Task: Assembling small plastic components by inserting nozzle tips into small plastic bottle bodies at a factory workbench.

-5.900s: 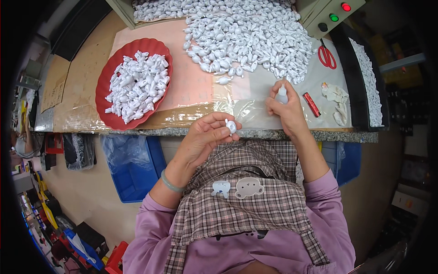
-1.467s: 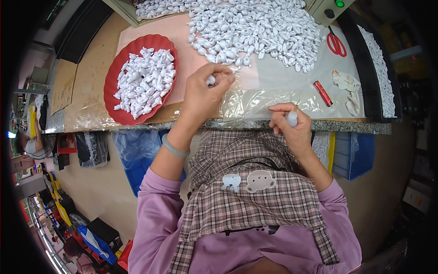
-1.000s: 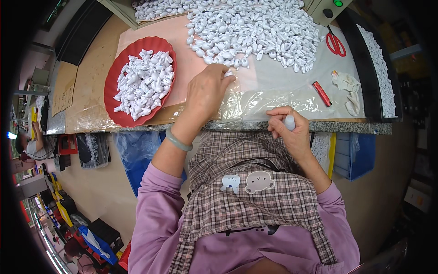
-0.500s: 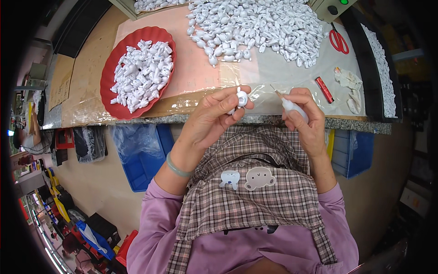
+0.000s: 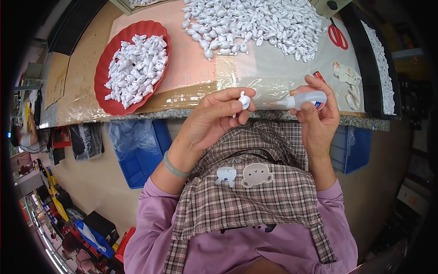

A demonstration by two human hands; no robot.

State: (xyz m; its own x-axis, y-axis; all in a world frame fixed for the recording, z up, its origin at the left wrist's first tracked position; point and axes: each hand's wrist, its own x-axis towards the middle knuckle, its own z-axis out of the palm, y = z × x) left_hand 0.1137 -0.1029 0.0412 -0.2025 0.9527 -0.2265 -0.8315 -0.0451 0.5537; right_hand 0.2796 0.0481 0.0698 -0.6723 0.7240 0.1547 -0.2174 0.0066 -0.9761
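Between thumb and fingers, my left hand (image 5: 214,112) pinches a small white plastic figure (image 5: 244,101) above the table's front edge. My right hand (image 5: 318,116) is closed around a translucent squeeze bottle (image 5: 306,100) with a thin needle-like nozzle. The bottle lies almost level, its tip directed left toward the figure, with a gap between them. A red scalloped tray (image 5: 101,75) heaped with similar white pieces stands to the left. Beyond my hands spreads a large pile of white pieces (image 5: 255,23).
Red-handled scissors (image 5: 338,37) lie at the far right, nearer a crumpled stained tissue (image 5: 349,82). A small red object (image 5: 319,76) is partly hidden behind my right hand. Blue bins (image 5: 137,157) sit below the granite table edge (image 5: 365,122). A dark-framed tray of white pieces (image 5: 381,68) stands far right.
My right hand has turned the bottle from slanting up-left to nearly level and shifted slightly right, now covering most of the red object. The figure in my left hand has been rotated.
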